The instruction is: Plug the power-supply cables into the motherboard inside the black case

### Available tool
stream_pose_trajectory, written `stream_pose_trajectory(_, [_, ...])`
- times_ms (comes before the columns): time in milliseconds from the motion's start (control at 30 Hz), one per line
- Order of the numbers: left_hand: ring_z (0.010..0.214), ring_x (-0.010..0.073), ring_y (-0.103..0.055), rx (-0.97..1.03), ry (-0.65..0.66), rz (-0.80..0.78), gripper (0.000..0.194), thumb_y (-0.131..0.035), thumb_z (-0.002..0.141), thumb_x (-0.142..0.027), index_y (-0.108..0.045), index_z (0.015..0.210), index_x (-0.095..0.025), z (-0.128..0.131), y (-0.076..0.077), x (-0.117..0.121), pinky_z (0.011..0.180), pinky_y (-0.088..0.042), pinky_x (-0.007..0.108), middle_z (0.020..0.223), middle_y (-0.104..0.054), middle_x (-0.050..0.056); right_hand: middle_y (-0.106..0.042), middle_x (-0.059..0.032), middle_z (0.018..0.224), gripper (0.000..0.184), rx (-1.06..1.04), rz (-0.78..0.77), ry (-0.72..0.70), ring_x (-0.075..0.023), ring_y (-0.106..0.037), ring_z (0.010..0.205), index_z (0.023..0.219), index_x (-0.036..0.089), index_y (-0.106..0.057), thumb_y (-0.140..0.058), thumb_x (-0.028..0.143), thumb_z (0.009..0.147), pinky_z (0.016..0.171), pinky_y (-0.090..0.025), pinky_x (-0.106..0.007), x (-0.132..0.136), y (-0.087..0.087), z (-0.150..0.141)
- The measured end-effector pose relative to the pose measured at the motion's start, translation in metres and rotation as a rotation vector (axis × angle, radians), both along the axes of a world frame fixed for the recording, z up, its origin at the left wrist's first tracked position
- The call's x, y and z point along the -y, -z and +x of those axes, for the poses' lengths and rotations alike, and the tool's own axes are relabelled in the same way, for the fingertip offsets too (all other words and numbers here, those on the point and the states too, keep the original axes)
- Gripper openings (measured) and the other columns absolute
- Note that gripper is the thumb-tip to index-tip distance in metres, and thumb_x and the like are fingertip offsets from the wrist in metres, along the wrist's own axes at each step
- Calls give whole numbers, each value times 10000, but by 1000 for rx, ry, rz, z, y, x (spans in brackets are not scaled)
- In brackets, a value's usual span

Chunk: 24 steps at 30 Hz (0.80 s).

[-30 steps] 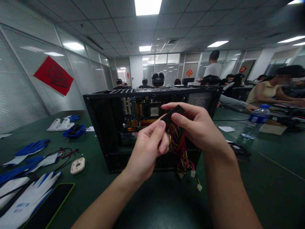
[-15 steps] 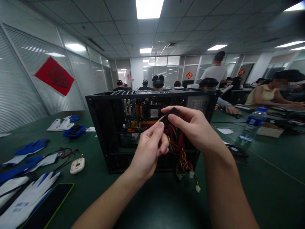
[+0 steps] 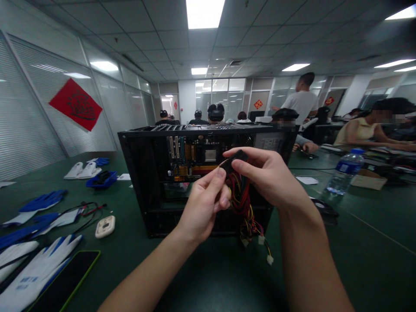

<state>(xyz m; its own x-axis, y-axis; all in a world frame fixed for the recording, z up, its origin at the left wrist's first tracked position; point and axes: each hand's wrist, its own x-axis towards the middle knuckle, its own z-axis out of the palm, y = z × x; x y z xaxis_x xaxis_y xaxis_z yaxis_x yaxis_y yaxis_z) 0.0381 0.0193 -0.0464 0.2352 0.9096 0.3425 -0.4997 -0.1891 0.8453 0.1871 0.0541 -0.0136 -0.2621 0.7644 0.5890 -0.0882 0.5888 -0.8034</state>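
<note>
"Black plastic, that connector (image 3: 238, 159): long, narrow, dull all over."

"And a thick bundle of wires (image 3: 243, 201) just below it, red and yellow mostly, with pale plugs (image 3: 261, 239) dangling low."

"What's around it, from where you stand?"

"Green counter (image 3: 211, 277), with a black computer case (image 3: 134, 173) standing on it, its near side uncovered and a circuit board (image 3: 191, 151) showing. Blue-and-white gloves (image 3: 27, 277) lie off to the left beside a phone (image 3: 63, 284); a water bottle (image 3: 345, 173) stands to the right. Behind, people sit about under bright ceiling panels (image 3: 206, 13), and someone in a white top (image 3: 303, 104) is on their feet."

"Which way does the connector point?"

"Slantwise. Its long axis climbs from lower left to upper right. How far it tips toward the case, I can't tell."

"Where exactly is it?"

"Raised between both hands, in front of the case. Left hand (image 3: 205, 203): thumb and forefinger pinching the lower end. Right hand (image 3: 264, 173): thumb pressed on the near face, forefinger reaching over the top; its other fingers are mostly hidden."
</note>
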Motion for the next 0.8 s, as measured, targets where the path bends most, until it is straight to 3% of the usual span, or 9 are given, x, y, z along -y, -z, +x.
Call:
stream_pose_trajectory(267, [399,28,-226,7,-73,15,397,-650,886,-539,-576,792,-161,0,0,2,479,-275,178,429,-417,-103,-679,-9,733,343,-35,-71,-20,-117,-580,584,1030,176,-771,-811,391,766,518,-460,-220,0,1,-3])
stream_pose_trajectory(800, [436,39,-250,27,-128,-13,423,-720,846,-485,-521,663,-160,-4,1,-2,495,-264,192,429,-362,-100,-716,-25,790,348,-73,-100,-55,-134,-627,636,1011,185,-778,-841,385,733,571,-512,-231,1,2,-4])
